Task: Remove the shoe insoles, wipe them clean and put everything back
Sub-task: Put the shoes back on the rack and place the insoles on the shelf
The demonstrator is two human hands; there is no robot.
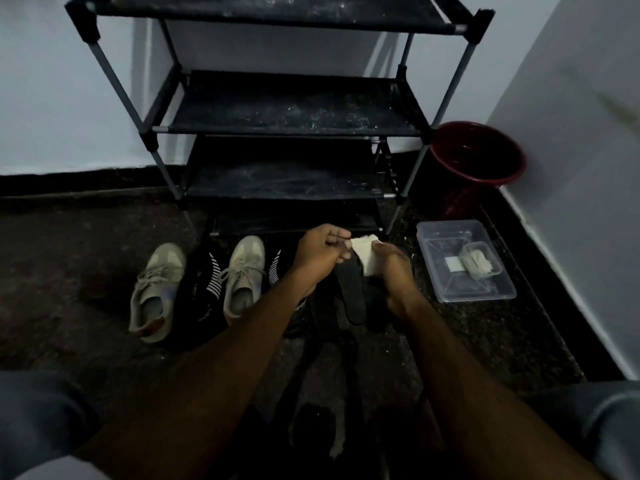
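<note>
The left hand's fingers point(337, 235) are curled and pinch the near edge of a folded white cloth point(366, 254). The right hand's fingers point(385, 250) curl over the cloth's other side, so the cloth is held between the left hand point(320, 254) and the right hand point(394, 270). Just below the cloth, between the two wrists, a long black fabric insole point(353, 297) slopes down toward the person. Its upper end is tucked under the cloth, and I cannot tell which hand carries it.

Left of the hands, a pair of beige lace-up sneakers point(157, 292) stands on the floor with toes toward the rack. A flat black piece with white stripes point(207, 285) lies between them and a second lies beside the left wrist; whether these are insoles or shoes is not clear.

To the right, a clear rectangular plastic box point(433, 268) sits on the floor and holds a smaller clear tub of white wipes point(479, 259). Behind it a dark red round bucket point(478, 157) stands in the corner.

Straight ahead rises a black fabric shoe rack with grey metal posts point(287, 109), its shelves dusty. The dark speckled stone floor point(86, 244) meets pale walls point(52, 98) along a black skirting. Grey-clad knees point(41, 417) frame the bottom corners.
</note>
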